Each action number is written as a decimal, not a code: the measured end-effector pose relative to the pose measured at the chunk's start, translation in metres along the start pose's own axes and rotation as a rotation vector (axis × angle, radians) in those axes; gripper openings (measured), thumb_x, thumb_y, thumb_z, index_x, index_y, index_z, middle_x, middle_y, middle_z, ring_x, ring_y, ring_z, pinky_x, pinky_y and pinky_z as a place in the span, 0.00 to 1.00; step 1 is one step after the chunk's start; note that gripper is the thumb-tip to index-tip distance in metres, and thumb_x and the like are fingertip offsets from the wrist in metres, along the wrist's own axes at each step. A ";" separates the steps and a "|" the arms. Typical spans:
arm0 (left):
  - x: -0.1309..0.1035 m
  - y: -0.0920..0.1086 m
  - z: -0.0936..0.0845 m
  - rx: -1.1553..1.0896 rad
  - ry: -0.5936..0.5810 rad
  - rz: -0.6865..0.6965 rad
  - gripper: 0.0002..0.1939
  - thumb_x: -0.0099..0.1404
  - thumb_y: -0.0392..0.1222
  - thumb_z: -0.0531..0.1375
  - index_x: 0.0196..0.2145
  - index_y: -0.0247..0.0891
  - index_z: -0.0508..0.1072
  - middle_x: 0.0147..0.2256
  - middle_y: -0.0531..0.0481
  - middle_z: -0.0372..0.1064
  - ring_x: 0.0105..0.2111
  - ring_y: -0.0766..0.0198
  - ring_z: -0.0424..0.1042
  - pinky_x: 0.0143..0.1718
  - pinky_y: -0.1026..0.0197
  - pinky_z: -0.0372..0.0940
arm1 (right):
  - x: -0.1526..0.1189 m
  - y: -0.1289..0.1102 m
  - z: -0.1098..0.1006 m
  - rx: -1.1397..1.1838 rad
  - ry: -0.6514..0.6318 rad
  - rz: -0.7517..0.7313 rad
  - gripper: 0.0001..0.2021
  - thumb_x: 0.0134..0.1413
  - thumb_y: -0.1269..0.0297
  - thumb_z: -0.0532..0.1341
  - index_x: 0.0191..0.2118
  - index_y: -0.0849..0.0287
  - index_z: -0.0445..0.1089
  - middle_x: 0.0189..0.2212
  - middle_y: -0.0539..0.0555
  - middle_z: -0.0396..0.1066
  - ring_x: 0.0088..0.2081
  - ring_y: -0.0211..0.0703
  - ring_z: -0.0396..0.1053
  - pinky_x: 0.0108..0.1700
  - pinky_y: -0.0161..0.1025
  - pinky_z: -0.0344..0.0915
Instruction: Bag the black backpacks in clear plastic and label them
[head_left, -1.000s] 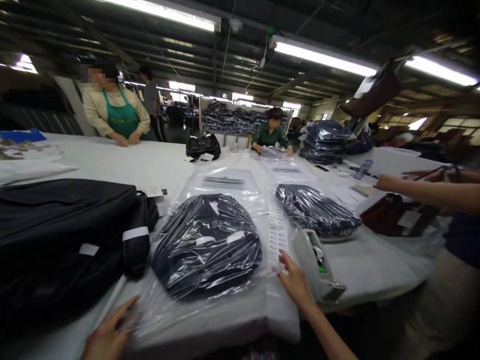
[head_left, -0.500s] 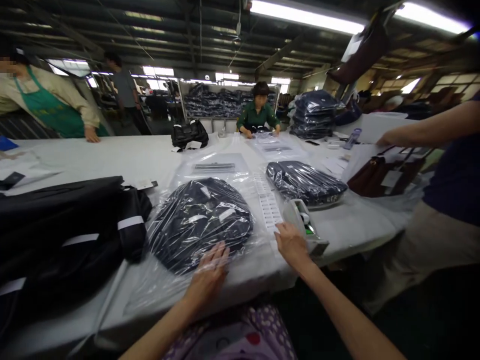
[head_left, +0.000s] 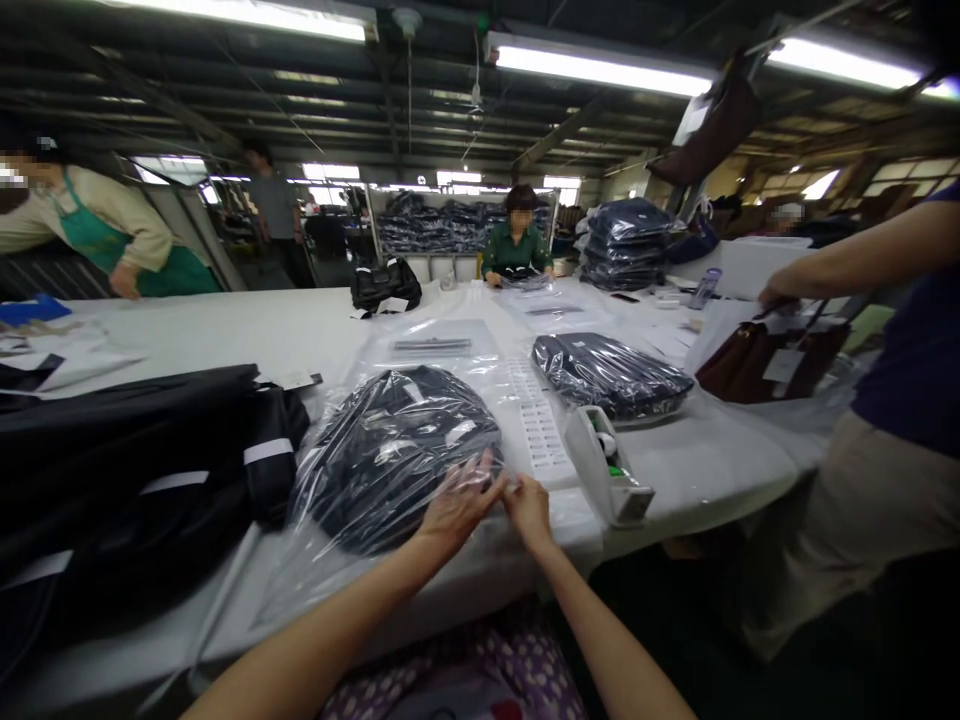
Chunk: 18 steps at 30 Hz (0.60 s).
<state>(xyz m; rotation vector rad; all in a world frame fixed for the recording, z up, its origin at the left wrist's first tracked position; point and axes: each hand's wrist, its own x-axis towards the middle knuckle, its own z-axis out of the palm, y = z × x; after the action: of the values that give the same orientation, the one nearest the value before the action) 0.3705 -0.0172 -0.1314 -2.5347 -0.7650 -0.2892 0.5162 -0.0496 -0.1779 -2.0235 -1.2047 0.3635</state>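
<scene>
A dark backpack lies inside a clear plastic bag on the table before me. My left hand rests on its lower right part, fingers stretched out over the film. Just beside it, my right hand has its fingers pinched together at the plastic's right edge, against my left thumb. What sits between those fingertips is too small to make out. A sheet of printed white labels lies beyond my right hand. To its right stands a grey-white tape dispenser with something green inside.
Black bags with white paper bands lie at left. Another wrapped bag lies beyond the dispenser, near a wrapped stack. At right a person handles a maroon handbag; another in green works across the table.
My right hand has left the label sheet and moved left to the plastic's edge. My left hand has slid right and up over the wrapped backpack; the two hands now meet.
</scene>
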 end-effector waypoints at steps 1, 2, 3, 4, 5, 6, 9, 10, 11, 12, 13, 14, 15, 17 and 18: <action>0.002 -0.001 0.000 -0.001 -0.004 0.003 0.26 0.65 0.34 0.54 0.58 0.53 0.57 0.59 0.43 0.55 0.53 0.50 0.62 0.51 0.43 0.59 | -0.001 -0.003 0.001 0.001 0.004 -0.019 0.12 0.54 0.58 0.55 0.32 0.59 0.72 0.27 0.56 0.74 0.31 0.45 0.71 0.31 0.34 0.59; 0.002 -0.003 0.000 -0.007 -0.016 -0.004 0.26 0.65 0.36 0.55 0.58 0.56 0.56 0.59 0.44 0.55 0.53 0.49 0.62 0.52 0.38 0.55 | -0.003 -0.004 0.000 0.001 0.016 -0.033 0.13 0.56 0.60 0.52 0.29 0.59 0.72 0.27 0.57 0.74 0.30 0.45 0.71 0.31 0.34 0.59; 0.001 -0.005 0.001 -0.020 -0.036 -0.018 0.27 0.64 0.38 0.57 0.58 0.58 0.55 0.59 0.44 0.55 0.53 0.47 0.62 0.53 0.33 0.51 | -0.004 -0.004 -0.002 0.001 0.035 -0.042 0.15 0.56 0.60 0.50 0.28 0.59 0.71 0.27 0.58 0.74 0.30 0.45 0.71 0.31 0.35 0.59; -0.001 -0.008 0.003 -0.045 -0.068 -0.038 0.29 0.62 0.41 0.59 0.57 0.60 0.55 0.60 0.45 0.54 0.53 0.45 0.61 0.53 0.28 0.46 | -0.005 -0.002 -0.006 0.006 0.054 -0.047 0.16 0.57 0.61 0.49 0.27 0.60 0.71 0.27 0.60 0.74 0.31 0.46 0.71 0.31 0.36 0.59; -0.005 -0.011 0.005 -0.084 -0.113 -0.064 0.31 0.60 0.43 0.62 0.57 0.62 0.55 0.60 0.46 0.52 0.54 0.43 0.60 0.52 0.26 0.43 | -0.006 0.002 -0.009 0.016 0.071 -0.052 0.18 0.57 0.61 0.47 0.28 0.60 0.70 0.27 0.61 0.74 0.31 0.47 0.71 0.31 0.37 0.60; -0.009 -0.014 0.007 -0.130 -0.165 -0.095 0.33 0.57 0.45 0.64 0.57 0.63 0.56 0.61 0.47 0.50 0.55 0.40 0.57 0.52 0.24 0.41 | -0.008 0.008 -0.013 0.032 0.082 -0.060 0.18 0.57 0.62 0.45 0.29 0.60 0.70 0.27 0.61 0.74 0.30 0.47 0.71 0.31 0.37 0.61; -0.024 -0.024 0.015 -0.220 -0.285 -0.192 0.34 0.54 0.47 0.66 0.56 0.64 0.58 0.63 0.48 0.46 0.57 0.32 0.52 0.48 0.23 0.46 | -0.016 0.034 -0.016 0.132 0.094 -0.034 0.19 0.55 0.62 0.43 0.37 0.61 0.71 0.26 0.58 0.75 0.28 0.47 0.73 0.31 0.38 0.65; -0.028 -0.027 0.017 -0.223 -0.304 -0.221 0.33 0.55 0.46 0.65 0.56 0.62 0.59 0.63 0.46 0.46 0.56 0.31 0.53 0.47 0.23 0.48 | -0.019 0.044 -0.015 0.177 0.097 -0.005 0.19 0.54 0.62 0.44 0.39 0.61 0.71 0.25 0.57 0.75 0.28 0.47 0.73 0.31 0.39 0.66; -0.031 -0.029 0.018 -0.218 -0.311 -0.244 0.31 0.57 0.44 0.64 0.56 0.61 0.60 0.63 0.45 0.46 0.56 0.31 0.54 0.47 0.23 0.49 | -0.023 0.053 -0.012 0.218 0.102 0.023 0.19 0.53 0.61 0.45 0.40 0.60 0.71 0.25 0.56 0.76 0.28 0.48 0.74 0.31 0.40 0.67; -0.034 -0.030 0.019 -0.214 -0.310 -0.263 0.28 0.59 0.43 0.62 0.55 0.59 0.61 0.62 0.43 0.47 0.56 0.33 0.55 0.47 0.23 0.49 | -0.027 0.062 -0.010 0.251 0.112 0.045 0.18 0.51 0.61 0.46 0.39 0.58 0.72 0.25 0.56 0.76 0.27 0.48 0.74 0.31 0.41 0.68; -0.037 -0.031 0.020 -0.217 -0.304 -0.284 0.26 0.60 0.42 0.61 0.55 0.58 0.63 0.62 0.43 0.48 0.56 0.35 0.56 0.48 0.24 0.48 | -0.030 0.070 -0.007 0.270 0.120 0.055 0.18 0.50 0.61 0.47 0.39 0.57 0.72 0.25 0.55 0.76 0.28 0.49 0.74 0.31 0.41 0.69; -0.039 -0.032 0.020 -0.225 -0.295 -0.303 0.24 0.61 0.41 0.60 0.54 0.56 0.64 0.62 0.42 0.49 0.56 0.36 0.56 0.49 0.25 0.48 | -0.031 0.077 -0.006 0.276 0.120 0.052 0.17 0.49 0.61 0.48 0.38 0.56 0.73 0.25 0.54 0.76 0.28 0.49 0.75 0.31 0.41 0.70; -0.041 -0.033 0.020 -0.236 -0.282 -0.316 0.22 0.62 0.42 0.59 0.53 0.56 0.65 0.61 0.42 0.50 0.56 0.37 0.57 0.50 0.25 0.48 | -0.032 0.084 -0.007 0.272 0.115 0.047 0.17 0.49 0.61 0.49 0.38 0.55 0.73 0.25 0.54 0.76 0.28 0.49 0.75 0.31 0.42 0.70; -0.045 -0.034 0.019 -0.248 -0.257 -0.320 0.22 0.61 0.44 0.60 0.53 0.57 0.65 0.61 0.43 0.52 0.56 0.37 0.56 0.51 0.26 0.47 | -0.034 0.096 -0.012 0.238 0.091 0.044 0.17 0.48 0.60 0.50 0.37 0.55 0.74 0.25 0.54 0.77 0.29 0.50 0.75 0.32 0.43 0.71; -0.047 -0.034 0.017 -0.246 -0.255 -0.319 0.23 0.60 0.45 0.61 0.53 0.58 0.65 0.61 0.43 0.52 0.56 0.35 0.55 0.51 0.25 0.46 | -0.036 0.100 -0.015 0.213 0.080 0.034 0.17 0.48 0.59 0.50 0.36 0.56 0.74 0.27 0.55 0.77 0.30 0.51 0.75 0.32 0.43 0.72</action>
<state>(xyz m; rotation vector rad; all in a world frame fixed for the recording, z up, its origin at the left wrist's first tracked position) 0.3141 -0.0056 -0.1490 -2.7046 -1.3102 -0.1728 0.5700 -0.1156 -0.2439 -1.8586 -1.0385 0.4056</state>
